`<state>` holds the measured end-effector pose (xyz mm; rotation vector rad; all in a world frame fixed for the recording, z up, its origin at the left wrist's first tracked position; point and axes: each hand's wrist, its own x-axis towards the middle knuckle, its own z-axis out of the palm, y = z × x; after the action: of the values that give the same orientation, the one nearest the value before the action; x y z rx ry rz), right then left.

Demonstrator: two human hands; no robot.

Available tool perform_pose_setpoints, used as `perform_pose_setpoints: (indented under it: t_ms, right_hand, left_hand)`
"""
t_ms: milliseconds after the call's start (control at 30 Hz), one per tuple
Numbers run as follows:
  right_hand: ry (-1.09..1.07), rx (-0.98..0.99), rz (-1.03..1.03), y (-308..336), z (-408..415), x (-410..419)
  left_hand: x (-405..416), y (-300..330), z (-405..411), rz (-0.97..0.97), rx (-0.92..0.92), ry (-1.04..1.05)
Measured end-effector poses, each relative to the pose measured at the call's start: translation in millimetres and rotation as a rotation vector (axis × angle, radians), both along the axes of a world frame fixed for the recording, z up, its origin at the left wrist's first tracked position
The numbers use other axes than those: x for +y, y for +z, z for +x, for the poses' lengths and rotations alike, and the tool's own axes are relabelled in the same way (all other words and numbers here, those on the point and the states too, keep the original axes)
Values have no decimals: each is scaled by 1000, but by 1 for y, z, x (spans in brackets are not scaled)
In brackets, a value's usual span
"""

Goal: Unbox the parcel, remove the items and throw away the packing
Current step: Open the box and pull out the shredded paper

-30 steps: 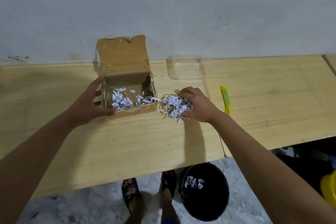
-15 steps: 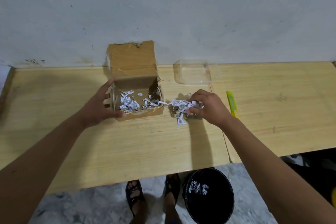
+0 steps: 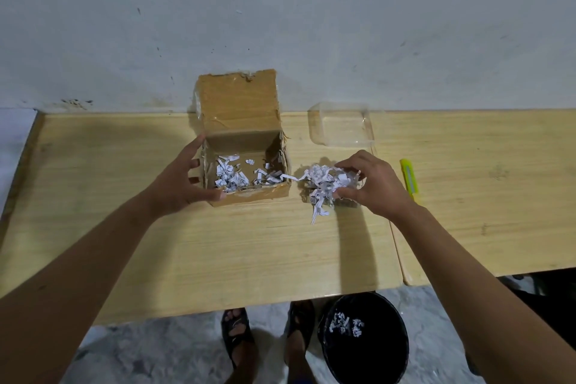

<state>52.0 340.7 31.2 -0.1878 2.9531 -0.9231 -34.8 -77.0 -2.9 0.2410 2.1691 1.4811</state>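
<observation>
An open cardboard box (image 3: pixel 249 195) stands on the wooden table (image 3: pixel 218 252) near the wall, its lid flap up. Shredded white paper (image 3: pixel 230 176) lies on its floor. My left hand (image 3: pixel 180 181) grips the box's left front corner. My right hand (image 3: pixel 371 184) is closed on a bunch of shredded paper (image 3: pixel 324 185) just right of the box, low over the table; one strip trails back to the box rim. A small object seems to lie under the bunch, mostly hidden.
A clear plastic container (image 3: pixel 343 125) sits by the wall, right of the box. A yellow utility knife (image 3: pixel 410 178) lies right of my right hand. A black bin (image 3: pixel 364 340) with some shredded paper stands on the floor beside my sandalled feet.
The camera view shifted, so everything sits lower right in frame. My right hand has lifted the paper bunch slightly and spread it; the left hand stays on the box.
</observation>
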Motion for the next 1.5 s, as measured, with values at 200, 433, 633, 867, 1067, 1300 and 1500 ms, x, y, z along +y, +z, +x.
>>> perform_pose_setpoints:
  t_ms: [200,433,633,867,1067,1300,1500]
  right_hand:
    - [-102,-55,-62,-8,0,-2]
    - [11,2,9,-9,-3,0]
    - [7,-21,-48,4,-6,-1]
    - [-33,26,-217,12,-9,-9]
    - [13,30,-193,2,-7,-7]
    - [53,87,-223,18,-21,-48]
    - [275,-35,-135,20,-47,-93]
  left_hand:
    - [0,1,1,3,-7,4]
    - [1,3,1,13,-17,2]
    - [2,3,2,-1,-24,20]
    - [0,1,0,-49,-25,19]
    - [0,1,1,-64,-18,31]
    - [1,3,2,-52,-26,30]
    - [3,6,4,-67,-22,35]
